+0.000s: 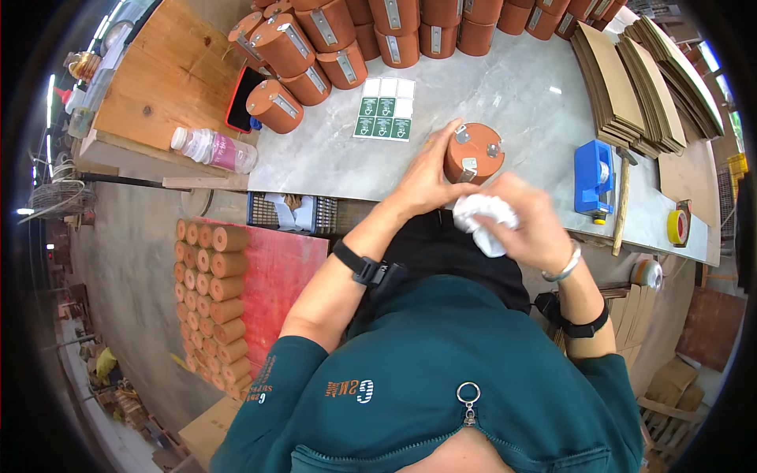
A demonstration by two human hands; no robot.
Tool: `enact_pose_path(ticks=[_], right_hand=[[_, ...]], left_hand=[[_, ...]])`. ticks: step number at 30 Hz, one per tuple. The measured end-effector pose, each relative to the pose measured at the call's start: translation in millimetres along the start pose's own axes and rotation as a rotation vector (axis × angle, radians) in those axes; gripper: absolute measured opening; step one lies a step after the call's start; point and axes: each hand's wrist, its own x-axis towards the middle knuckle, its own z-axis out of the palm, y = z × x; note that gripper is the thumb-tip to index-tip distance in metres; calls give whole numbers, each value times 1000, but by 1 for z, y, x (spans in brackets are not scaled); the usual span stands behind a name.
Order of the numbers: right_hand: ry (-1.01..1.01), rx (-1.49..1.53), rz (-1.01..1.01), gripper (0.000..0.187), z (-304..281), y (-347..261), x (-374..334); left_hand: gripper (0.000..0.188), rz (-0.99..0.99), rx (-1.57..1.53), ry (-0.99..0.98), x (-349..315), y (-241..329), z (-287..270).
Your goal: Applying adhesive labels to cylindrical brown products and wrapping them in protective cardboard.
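My left hand point(426, 180) is wrapped round the near left side of a reddish-brown cylinder point(482, 140), which stands at the table's front edge. Small metal brackets are fixed to the rim of its top. A crumpled white cloth point(487, 222) is bunched in my right hand point(534, 223), just in front of the cylinder and slightly blurred. Left of the cylinder, a sheet of green and white stickers point(384, 110) lies flat on the table, with several stickers peeled off its far part.
Stacked reddish-brown cylinders point(327, 25) with metal strips line the back of the grey table point(315, 162). To the right are cardboard sheets point(603, 94), a blue tape dispenser point(587, 177), a hammer point(623, 201) and yellow tape point(676, 227). A plastic bottle point(217, 150) lies at left; brown rolls point(206, 276) are stacked below.
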Motion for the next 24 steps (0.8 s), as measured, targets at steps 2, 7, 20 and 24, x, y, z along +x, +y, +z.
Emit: enact_pose_path(ticks=[2, 7, 20, 24], right_hand=[[170, 90, 7, 21, -13, 0, 2], [301, 307, 44, 19, -15, -5, 8], [557, -57, -97, 31, 44, 4, -13], [387, 35, -27, 45, 50, 11, -38]], left_hand=[[100, -46, 70, -61, -8, 13, -17], [92, 70, -198, 21, -28, 59, -46], [10, -278, -551, -192, -60, 94, 3], [29, -477, -828, -458, -61, 86, -2]])
